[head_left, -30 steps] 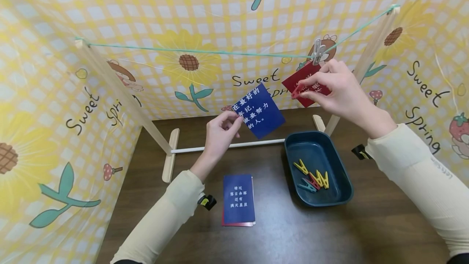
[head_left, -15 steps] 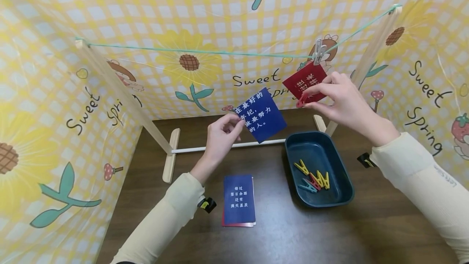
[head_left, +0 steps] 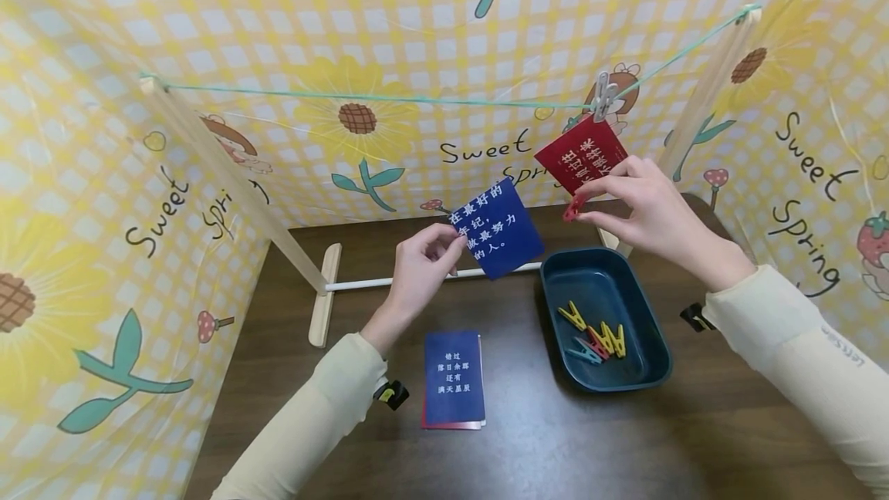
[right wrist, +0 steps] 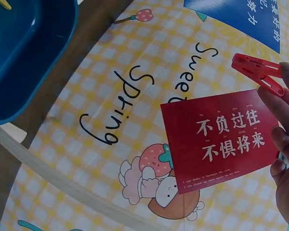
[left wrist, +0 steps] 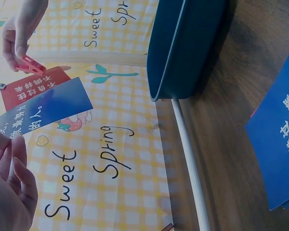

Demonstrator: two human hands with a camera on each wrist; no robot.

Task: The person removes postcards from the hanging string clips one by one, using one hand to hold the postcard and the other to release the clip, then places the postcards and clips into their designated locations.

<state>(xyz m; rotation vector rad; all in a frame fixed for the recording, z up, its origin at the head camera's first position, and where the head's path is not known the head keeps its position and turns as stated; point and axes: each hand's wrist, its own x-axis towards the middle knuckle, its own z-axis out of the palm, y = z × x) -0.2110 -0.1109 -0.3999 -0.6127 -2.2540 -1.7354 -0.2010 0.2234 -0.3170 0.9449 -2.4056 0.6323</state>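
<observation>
Between thumb and fingers, my left hand [head_left: 422,261] pinches the left edge of a blue card [head_left: 501,231] with white characters, held tilted in the air below the line. My right hand [head_left: 649,211] pinches a red clothespin [right wrist: 257,72], apart from the blue card. Behind that hand, a red card [head_left: 579,153] hangs tilted from a pale clothespin [head_left: 603,95] on the green string [head_left: 389,98]. In the right wrist view the red clothespin sits just above the red card's top edge. A stack of cards [head_left: 454,379], blue on top, lies on the table.
A dark blue tray [head_left: 656,330] at the right holds several yellow, red and teal clothespins [head_left: 600,339]. Wooden posts [head_left: 229,180] carry the string at both sides, with a white rod [head_left: 368,282] low between them. Patterned cloth [head_left: 278,29] encloses the back and sides.
Both hands have come down slightly, the blue card moving a little down and right with the left hand. The red clothespin has also lowered, uncovering more of the red card.
</observation>
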